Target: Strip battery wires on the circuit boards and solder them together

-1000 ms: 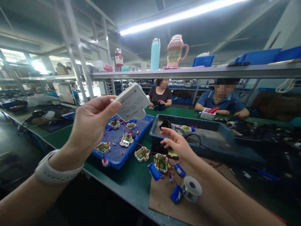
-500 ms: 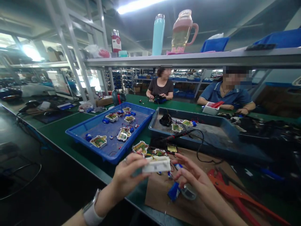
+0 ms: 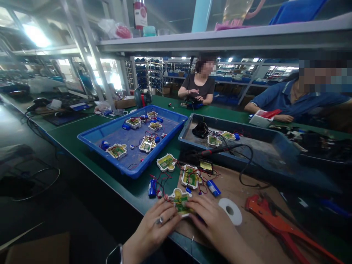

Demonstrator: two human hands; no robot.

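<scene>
A white plastic housing with a green circuit board in it [image 3: 180,201] lies low over the brown cardboard [image 3: 189,231], board side up. My left hand [image 3: 159,223] is closed on its left edge, a ring on one finger. From the other side my right hand [image 3: 213,220] grips the right edge, its fingertips partly covering the board. Just beyond is a second housing with a board [image 3: 190,176], and a third housing [image 3: 166,162] sits further left. Blue cylindrical batteries lie to either side, a left one [image 3: 152,187] and a right one [image 3: 213,187], among red and black wires.
A white roll [image 3: 233,216] lies right of my right hand, beside an orange-handled cutting tool [image 3: 264,212]. A blue tray [image 3: 129,139] and a grey tray [image 3: 255,145] stand behind, holding several parts. A soldering iron [image 3: 217,150] rests at the grey tray. Two people sit opposite.
The housing has gone from on edge in my left hand to lying flat and lower, board up. My right hand has closed on it. The view has tilted down.
</scene>
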